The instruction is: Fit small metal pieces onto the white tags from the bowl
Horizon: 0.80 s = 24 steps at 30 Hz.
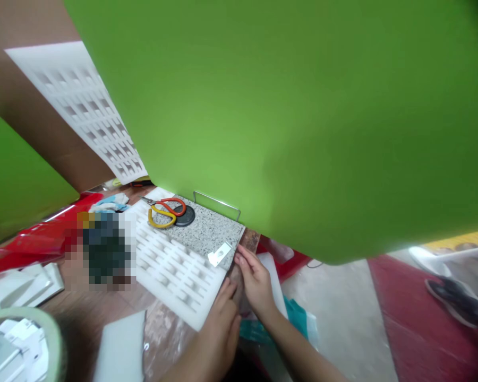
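Observation:
My left hand [222,312] lies at the near right corner of a white slotted foam tray [175,265], its fingers bent close together. Beside it, my right hand [257,278] has its fingers curled at the right edge of a grey speckled board [211,233]; whether it grips that edge or something small is hidden. A small shiny metal plate [220,254] lies on the board near my right fingertips. Farther back on the board are scissors [162,215] with one red and one yellow handle, over a black round disc [185,216].
A thin wire bracket [217,200] stands behind the board. Green panels [295,132] rise close in front. At left sit a round tub [56,339] of white pieces and a foam sheet [120,347]. A patch beside the tray is pixelated. A shoe [456,300] shows at right.

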Each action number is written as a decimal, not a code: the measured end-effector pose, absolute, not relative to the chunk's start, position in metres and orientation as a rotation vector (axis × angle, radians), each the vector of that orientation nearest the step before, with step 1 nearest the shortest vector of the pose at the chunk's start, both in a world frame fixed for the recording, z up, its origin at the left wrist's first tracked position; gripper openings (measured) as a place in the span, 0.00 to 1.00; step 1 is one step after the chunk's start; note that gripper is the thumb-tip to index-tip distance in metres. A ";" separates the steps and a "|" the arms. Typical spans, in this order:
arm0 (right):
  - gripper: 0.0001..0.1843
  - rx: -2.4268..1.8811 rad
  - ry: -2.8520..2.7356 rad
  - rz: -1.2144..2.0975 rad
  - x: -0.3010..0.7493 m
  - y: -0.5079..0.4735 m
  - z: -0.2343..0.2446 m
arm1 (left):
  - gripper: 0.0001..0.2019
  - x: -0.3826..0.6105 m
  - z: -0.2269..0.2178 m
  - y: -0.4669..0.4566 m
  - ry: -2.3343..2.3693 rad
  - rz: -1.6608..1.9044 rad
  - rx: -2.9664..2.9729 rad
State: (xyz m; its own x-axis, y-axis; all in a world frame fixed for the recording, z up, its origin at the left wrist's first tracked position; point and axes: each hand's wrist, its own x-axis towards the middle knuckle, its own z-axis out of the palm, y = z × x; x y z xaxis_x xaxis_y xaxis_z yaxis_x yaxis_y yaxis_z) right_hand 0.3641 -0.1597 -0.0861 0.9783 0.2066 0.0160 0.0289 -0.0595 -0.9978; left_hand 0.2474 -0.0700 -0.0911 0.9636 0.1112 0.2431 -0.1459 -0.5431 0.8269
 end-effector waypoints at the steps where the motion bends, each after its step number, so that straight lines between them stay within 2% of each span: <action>1: 0.24 -1.630 -0.187 0.163 0.365 -0.161 -0.085 | 0.10 0.248 -0.089 -0.072 0.005 0.335 2.093; 4: 0.22 -1.651 -0.211 0.245 0.367 -0.171 -0.074 | 0.07 0.250 -0.076 -0.075 0.134 0.168 1.932; 7: 0.16 -1.688 -0.255 0.376 0.364 -0.191 -0.055 | 0.09 0.253 -0.063 -0.077 0.318 -0.057 1.712; 10: 0.11 -1.769 -0.380 0.562 0.358 -0.210 -0.030 | 0.10 0.256 -0.058 -0.081 0.420 -0.129 1.575; 14: 0.12 -1.970 -0.628 0.692 0.350 -0.221 -0.010 | 0.08 0.260 -0.060 -0.089 0.514 -0.176 1.437; 20: 0.04 -2.076 -0.651 0.619 0.354 -0.220 -0.027 | 0.07 0.268 -0.061 -0.094 0.595 -0.161 1.308; 24: 0.09 -2.099 -0.522 0.374 0.390 -0.217 -0.057 | 0.15 0.273 -0.059 -0.096 0.600 -0.137 1.183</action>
State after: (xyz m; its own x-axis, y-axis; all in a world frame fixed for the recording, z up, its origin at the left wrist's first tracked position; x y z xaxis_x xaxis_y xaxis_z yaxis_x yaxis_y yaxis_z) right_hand 0.3904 -0.2168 -0.0575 0.8644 0.4985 -0.0652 0.2219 -0.4947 -0.8402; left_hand 0.2726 -0.0957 -0.0595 0.8368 0.2056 -0.5074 0.4054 0.3900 0.8267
